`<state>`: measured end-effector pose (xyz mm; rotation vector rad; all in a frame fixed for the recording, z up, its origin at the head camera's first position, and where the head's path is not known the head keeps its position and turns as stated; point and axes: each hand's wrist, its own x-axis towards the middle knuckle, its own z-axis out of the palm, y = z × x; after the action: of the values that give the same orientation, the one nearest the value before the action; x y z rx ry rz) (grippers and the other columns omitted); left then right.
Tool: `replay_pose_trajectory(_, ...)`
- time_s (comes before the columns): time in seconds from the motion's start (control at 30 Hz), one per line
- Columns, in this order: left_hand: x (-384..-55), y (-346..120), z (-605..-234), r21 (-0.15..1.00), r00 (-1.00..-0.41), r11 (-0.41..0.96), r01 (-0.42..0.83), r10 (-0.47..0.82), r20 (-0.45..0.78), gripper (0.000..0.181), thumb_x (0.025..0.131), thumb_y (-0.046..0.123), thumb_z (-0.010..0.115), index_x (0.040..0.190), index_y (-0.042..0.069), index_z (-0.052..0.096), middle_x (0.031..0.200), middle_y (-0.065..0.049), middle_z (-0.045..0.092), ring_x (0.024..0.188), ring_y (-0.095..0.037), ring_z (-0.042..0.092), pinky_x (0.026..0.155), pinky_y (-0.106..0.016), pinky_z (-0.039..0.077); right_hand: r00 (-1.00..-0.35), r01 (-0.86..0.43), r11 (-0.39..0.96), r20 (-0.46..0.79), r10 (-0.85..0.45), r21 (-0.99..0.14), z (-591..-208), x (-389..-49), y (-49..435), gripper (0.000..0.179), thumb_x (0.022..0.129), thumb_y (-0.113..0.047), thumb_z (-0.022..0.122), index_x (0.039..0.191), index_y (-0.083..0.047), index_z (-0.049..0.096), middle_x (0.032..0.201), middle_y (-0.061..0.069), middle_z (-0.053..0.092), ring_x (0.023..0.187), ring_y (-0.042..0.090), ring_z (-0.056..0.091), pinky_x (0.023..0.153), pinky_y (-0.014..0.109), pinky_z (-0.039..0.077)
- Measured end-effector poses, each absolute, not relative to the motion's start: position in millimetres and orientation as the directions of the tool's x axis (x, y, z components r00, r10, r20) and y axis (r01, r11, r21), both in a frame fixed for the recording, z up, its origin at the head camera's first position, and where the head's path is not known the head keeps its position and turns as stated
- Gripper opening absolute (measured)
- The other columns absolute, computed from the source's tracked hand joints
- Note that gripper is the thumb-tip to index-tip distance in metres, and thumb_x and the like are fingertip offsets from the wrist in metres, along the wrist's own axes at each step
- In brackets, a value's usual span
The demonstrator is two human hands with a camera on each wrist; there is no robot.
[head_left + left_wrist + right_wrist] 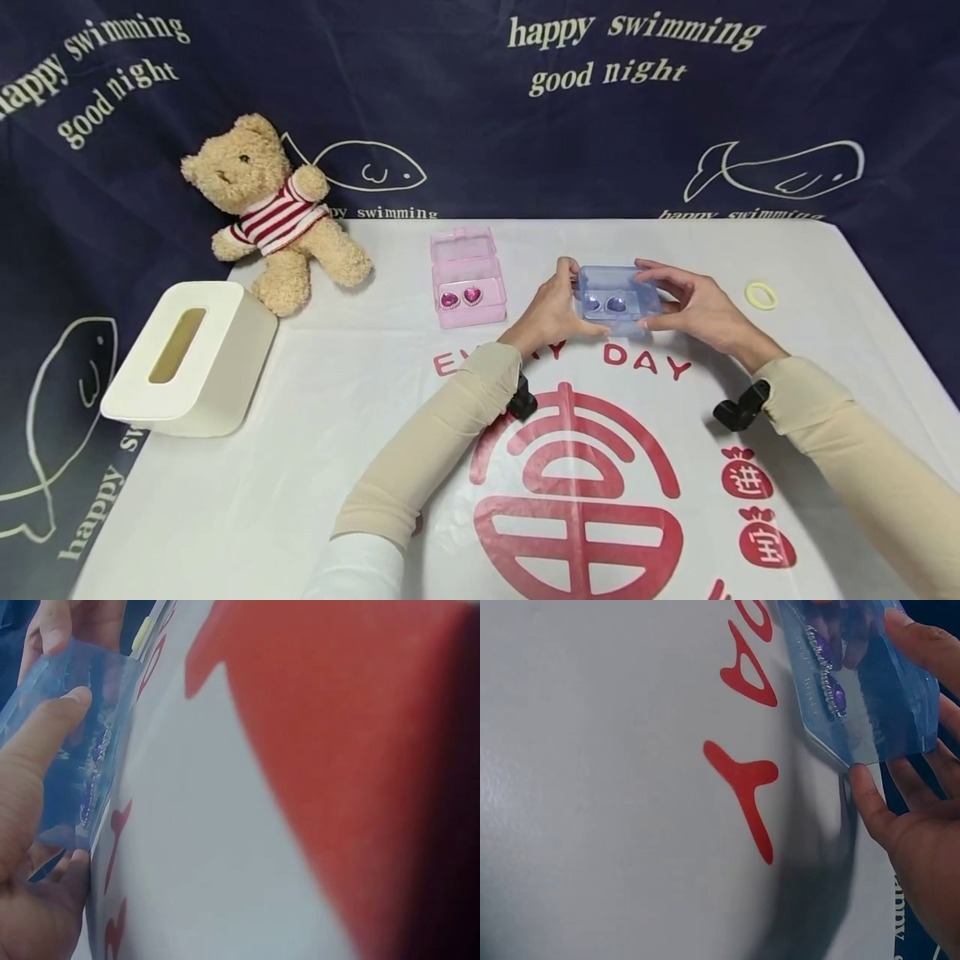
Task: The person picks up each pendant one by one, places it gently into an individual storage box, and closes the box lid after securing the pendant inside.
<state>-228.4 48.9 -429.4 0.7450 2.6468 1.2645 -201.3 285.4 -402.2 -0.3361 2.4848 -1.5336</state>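
Both hands hold a small clear blue plastic box (619, 287) just above the white tabletop. Two purple gems with beaded silver rims, likely earrings (832, 691), show through its wall. My left hand (553, 304) grips its left end, thumb (56, 724) against one face and fingers partly hidden behind. On the right end, my right hand (701, 308) pinches it between thumb and fingers. Whether its lid is fully down I cannot tell. Left of the hands, a pink plastic box (469, 275) stands with its lid up, holding two magenta heart-shaped gems (472, 295).
A yellow ring (761, 295) lies to the right of the right hand. A teddy bear (273, 212) in a striped shirt sits at the back left, behind a white tissue box (191, 358). A dark blue printed cloth (480, 108) hangs behind the table.
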Motion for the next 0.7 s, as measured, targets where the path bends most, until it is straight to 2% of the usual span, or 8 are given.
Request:
replay_pose_trajectory(0.1, -227.7, 48.2, -428.9, 0.794, -0.872, 0.501, 0.343, 0.484, 0.071, 0.099, 0.066, 0.035, 0.089, 0.136, 0.009, 0.024, 0.125, -0.008, 0.053, 0.112, -0.017, 0.055, 0.097, -0.027, 0.045, -0.955, -0.079, 0.433, -0.056, -0.29, -0.898, -403.1, -200.4, 285.0, 0.067, 0.071, 0.002, 0.083, 0.131, 0.002, 0.052, 0.157, 0.006, 0.033, 0.143, 0.03, 0.034, 0.095, 0.008, 0.044)
replay_pose_trajectory(0.23, -227.6, 49.1, -428.8, 0.845, -0.871, 0.456, 0.281, 0.49, 0.025, 0.1, 0.075, 0.046, 0.08, 0.147, 0.013, 0.019, 0.133, -0.004, 0.047, 0.12, -0.015, 0.049, 0.104, -0.03, 0.042, -0.957, -0.081, 0.458, -0.059, -0.283, -0.885, -402.6, -200.6, 285.6, 0.066, 0.071, 0.0, 0.083, 0.13, 0.001, 0.053, 0.157, 0.005, 0.033, 0.143, 0.031, 0.033, 0.097, 0.01, 0.043)
replay_pose_trajectory(0.37, -227.8, 49.7, -429.3, 0.855, -0.873, 0.449, 0.261, 0.487, 0.011, 0.092, 0.083, 0.049, 0.07, 0.149, 0.012, 0.018, 0.135, -0.005, 0.043, 0.12, -0.015, 0.047, 0.105, -0.031, 0.041, -0.956, -0.089, 0.477, -0.06, -0.288, -0.874, -402.0, -200.9, 285.6, 0.06, 0.077, -0.006, 0.08, 0.13, -0.001, 0.054, 0.157, 0.004, 0.032, 0.144, 0.033, 0.031, 0.101, 0.011, 0.04)
replay_pose_trajectory(0.53, -226.9, 49.7, -428.9, 0.856, -0.873, 0.451, 0.254, 0.487, 0.002, 0.09, 0.083, 0.048, 0.07, 0.148, 0.012, 0.019, 0.135, -0.006, 0.042, 0.118, -0.015, 0.047, 0.104, -0.031, 0.041, -0.959, -0.09, 0.474, -0.053, -0.28, -0.876, -402.3, -199.4, 284.2, 0.049, 0.087, -0.014, 0.072, 0.131, -0.002, 0.054, 0.157, 0.002, 0.033, 0.144, 0.033, 0.031, 0.11, 0.018, 0.035)
replay_pose_trajectory(0.6, -226.5, 50.0, -428.0, 0.855, -0.873, 0.452, 0.253, 0.487, 0.001, 0.091, 0.083, 0.048, 0.071, 0.148, 0.012, 0.019, 0.135, -0.006, 0.042, 0.118, -0.015, 0.047, 0.103, -0.03, 0.042, -0.96, -0.089, 0.465, -0.05, -0.277, -0.881, -402.3, -199.2, 283.8, 0.048, 0.087, -0.013, 0.072, 0.131, -0.002, 0.054, 0.157, 0.003, 0.033, 0.144, 0.033, 0.032, 0.111, 0.021, 0.035)
replay_pose_trajectory(0.7, -226.6, 50.4, -427.1, 0.856, -0.876, 0.452, 0.25, 0.483, 0.001, 0.091, 0.082, 0.048, 0.071, 0.148, 0.012, 0.019, 0.134, -0.005, 0.042, 0.117, -0.015, 0.047, 0.102, -0.03, 0.042, -0.96, -0.088, 0.454, -0.046, -0.275, -0.886, -401.9, -199.2, 283.3, 0.048, 0.087, -0.012, 0.072, 0.13, 0.0, 0.054, 0.157, 0.003, 0.033, 0.143, 0.033, 0.032, 0.11, 0.018, 0.035)
